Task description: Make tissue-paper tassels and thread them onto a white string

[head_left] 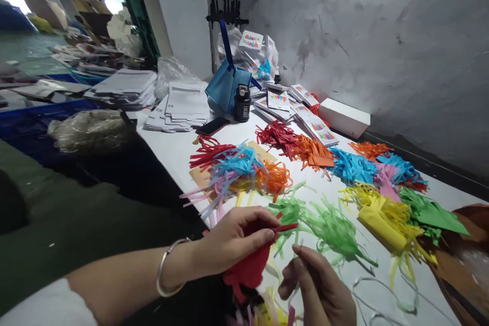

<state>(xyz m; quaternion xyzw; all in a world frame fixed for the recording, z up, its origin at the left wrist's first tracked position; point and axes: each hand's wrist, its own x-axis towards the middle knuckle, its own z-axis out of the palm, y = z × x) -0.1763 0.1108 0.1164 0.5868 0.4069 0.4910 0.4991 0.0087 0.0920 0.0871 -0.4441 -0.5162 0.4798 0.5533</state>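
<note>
My left hand (237, 239), with a silver bangle on the wrist, is closed on a red tissue-paper tassel (250, 271). Red strips stick out past its thumb and fingertips, and more of the paper hangs below the palm. Just to the right, my right hand (319, 285) pinches what looks like a thin pale string, mostly hidden by the fingers. A looped white string (376, 293) lies on the table beside that hand. Behind both hands rest light green tassels (332, 226). Yellow and pink strips show below, near the table edge.
Red, blue, pink and orange tassels (244, 168) lie on the white table. Further right are yellow tissue bundles (385, 221) and green ones (428, 209). Toward the wall stand a black bottle (242, 104), a blue bag (225, 86), printed packets (278, 101) and a white box (344, 117).
</note>
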